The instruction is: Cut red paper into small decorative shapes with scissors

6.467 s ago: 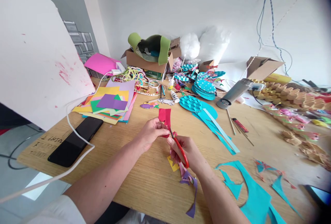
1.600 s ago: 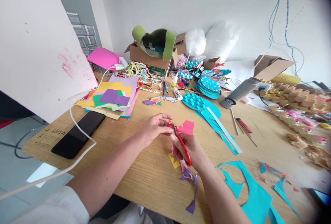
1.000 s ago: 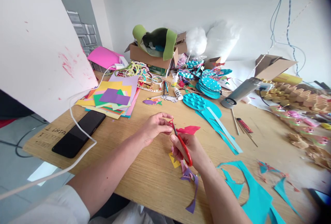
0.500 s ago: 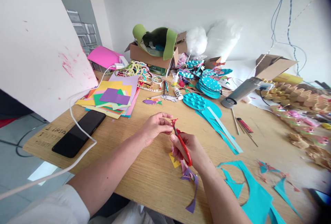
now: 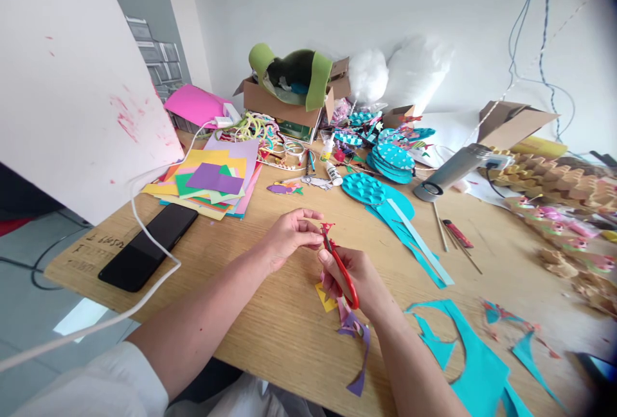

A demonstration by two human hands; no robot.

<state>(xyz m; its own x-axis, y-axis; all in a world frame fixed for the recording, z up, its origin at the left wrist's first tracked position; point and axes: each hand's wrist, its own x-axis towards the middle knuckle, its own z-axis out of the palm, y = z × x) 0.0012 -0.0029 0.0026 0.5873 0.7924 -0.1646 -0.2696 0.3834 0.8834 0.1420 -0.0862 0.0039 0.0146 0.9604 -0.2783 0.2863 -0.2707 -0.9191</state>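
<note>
My right hand point(image 5: 354, 275) is closed around red-handled scissors point(image 5: 346, 281), their blades pointing away from me. At the blade tips is a small piece of red paper point(image 5: 327, 228). The fingers of my left hand point(image 5: 292, 237) pinch that paper at its left side, close to the blades. More red paper shows behind the scissors, partly covered by my right hand. Below the right hand, yellow paper point(image 5: 326, 298) and curled purple paper scraps point(image 5: 359, 365) lie on the table. Beyond my hands sits a colourful paper fish point(image 5: 284, 189).
Stacked coloured paper point(image 5: 212, 179) and a black phone point(image 5: 147, 247) are to the left, with a white cable point(image 5: 144, 211) crossing the phone. Turquoise offcuts point(image 5: 475, 365) lie at the right front. Glue bottles point(image 5: 333, 173), turquoise discs point(image 5: 364, 188) and a metal cylinder point(image 5: 450, 173) stand farther back.
The view has shifted very slightly. Both hands keep nearly the same position, with the scissors still at the red paper.
</note>
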